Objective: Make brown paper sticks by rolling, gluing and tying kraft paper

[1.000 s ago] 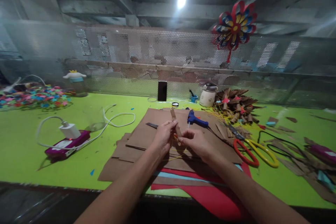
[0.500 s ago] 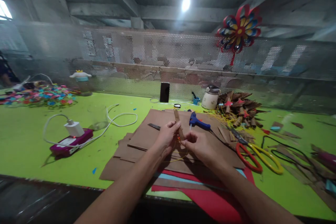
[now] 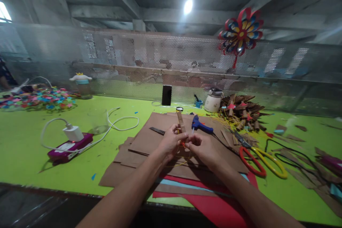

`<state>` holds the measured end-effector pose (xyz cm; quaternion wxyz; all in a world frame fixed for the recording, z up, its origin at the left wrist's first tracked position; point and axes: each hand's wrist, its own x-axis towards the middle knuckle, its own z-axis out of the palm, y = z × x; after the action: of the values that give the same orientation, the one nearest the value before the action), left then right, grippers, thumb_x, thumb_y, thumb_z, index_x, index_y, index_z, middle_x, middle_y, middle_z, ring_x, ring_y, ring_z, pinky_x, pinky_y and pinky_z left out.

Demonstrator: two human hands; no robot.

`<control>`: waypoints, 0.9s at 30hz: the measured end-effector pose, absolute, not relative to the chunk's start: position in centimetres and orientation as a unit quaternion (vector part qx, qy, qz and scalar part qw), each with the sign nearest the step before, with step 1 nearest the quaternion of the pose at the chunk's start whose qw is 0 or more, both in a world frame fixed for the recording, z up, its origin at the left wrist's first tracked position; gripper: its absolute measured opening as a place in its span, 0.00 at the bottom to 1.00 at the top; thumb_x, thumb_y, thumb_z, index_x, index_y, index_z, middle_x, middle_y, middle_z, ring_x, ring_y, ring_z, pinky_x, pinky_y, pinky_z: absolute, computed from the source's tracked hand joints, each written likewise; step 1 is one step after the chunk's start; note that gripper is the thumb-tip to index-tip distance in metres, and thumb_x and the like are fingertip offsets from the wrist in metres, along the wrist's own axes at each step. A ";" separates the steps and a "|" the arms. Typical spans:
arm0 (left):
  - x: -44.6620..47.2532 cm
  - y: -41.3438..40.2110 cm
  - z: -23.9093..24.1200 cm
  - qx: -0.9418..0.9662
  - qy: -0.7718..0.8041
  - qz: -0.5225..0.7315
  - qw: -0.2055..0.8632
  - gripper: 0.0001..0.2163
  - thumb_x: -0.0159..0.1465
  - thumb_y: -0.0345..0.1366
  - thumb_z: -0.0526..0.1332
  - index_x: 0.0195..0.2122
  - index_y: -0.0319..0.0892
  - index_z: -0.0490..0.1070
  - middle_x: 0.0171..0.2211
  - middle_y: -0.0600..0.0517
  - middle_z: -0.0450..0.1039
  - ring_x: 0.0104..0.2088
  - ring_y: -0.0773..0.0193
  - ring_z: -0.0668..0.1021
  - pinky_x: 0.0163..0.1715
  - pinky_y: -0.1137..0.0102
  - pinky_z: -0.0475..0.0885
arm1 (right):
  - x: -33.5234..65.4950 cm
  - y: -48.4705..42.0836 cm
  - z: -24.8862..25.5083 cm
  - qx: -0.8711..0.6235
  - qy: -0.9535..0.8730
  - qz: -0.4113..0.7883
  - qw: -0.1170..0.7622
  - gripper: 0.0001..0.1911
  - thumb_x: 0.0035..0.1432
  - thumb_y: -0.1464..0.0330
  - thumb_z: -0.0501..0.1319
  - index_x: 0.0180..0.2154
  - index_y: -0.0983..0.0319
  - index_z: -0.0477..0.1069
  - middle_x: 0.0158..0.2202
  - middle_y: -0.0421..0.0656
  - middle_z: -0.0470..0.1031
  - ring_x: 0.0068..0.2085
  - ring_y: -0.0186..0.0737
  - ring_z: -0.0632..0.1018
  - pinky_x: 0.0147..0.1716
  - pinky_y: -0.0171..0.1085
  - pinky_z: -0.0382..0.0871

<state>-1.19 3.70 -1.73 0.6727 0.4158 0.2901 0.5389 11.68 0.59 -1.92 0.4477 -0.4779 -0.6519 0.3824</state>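
Above the brown cardboard sheets [image 3: 149, 139], my left hand [image 3: 169, 141] is closed round a rolled brown paper stick [image 3: 181, 122] that points up and away. Close against it on the right, my right hand [image 3: 203, 146] pinches something small and red at the stick's lower end. Thin yellow strands hang from between the two hands. A blue glue gun [image 3: 200, 124] lies on the cardboard just beyond my right hand.
Red-and-yellow scissors [image 3: 260, 160] lie at the right, with black cables beyond. A pile of finished brown sticks [image 3: 242, 110] and a white jar [image 3: 213, 100] stand behind. At the left sit a purple power bank [image 3: 70, 146] with a white charger and cable. Red paper [image 3: 213, 203] overhangs the near edge.
My two hands have drawn closer together around the stick's lower end, and the stick stands slightly more upright. The view has shifted a little.
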 end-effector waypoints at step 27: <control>-1.0 3.7 -1.6 0.381 0.300 0.547 0.682 0.09 0.50 0.36 0.64 0.26 0.37 0.65 0.20 0.57 0.64 0.19 0.73 0.68 0.19 0.77 0.62 | 11.2 0.0 -1.2 -0.485 -0.690 0.341 0.415 0.13 0.53 0.62 0.55 0.24 0.64 0.67 0.21 0.39 0.66 0.24 0.33 0.66 0.23 0.31 0.57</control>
<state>-1.04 3.74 -1.57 0.6821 0.3813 0.2998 0.5473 11.20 -0.04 -1.19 0.4151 -0.4855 -0.6897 0.3409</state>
